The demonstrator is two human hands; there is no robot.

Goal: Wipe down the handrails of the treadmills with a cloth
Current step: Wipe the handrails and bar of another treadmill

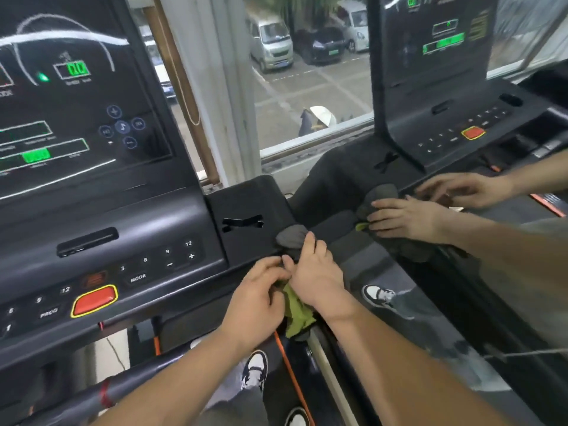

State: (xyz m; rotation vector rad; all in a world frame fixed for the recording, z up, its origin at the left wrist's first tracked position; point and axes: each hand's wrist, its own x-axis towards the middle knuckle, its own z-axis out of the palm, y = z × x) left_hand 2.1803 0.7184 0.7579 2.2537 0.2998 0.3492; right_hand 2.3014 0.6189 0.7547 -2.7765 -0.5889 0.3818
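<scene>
Clamping grey-green cloth (297,312) onto handrail (325,367) with hands together: pinching with left hand (255,298) at cloth's 9 o'clock, gripping with right hand (318,273) at 1 o'clock.

Soft grey-green cloth (296,312); matt, probably plastic console (129,216); glossy screen (76,103).

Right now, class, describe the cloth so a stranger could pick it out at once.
Start at the big treadmill console on the left and go to its lower right corner. There the left hand and right hand grip the cloth: soft, grey with a bright green side, amid hard black plastic.
</scene>
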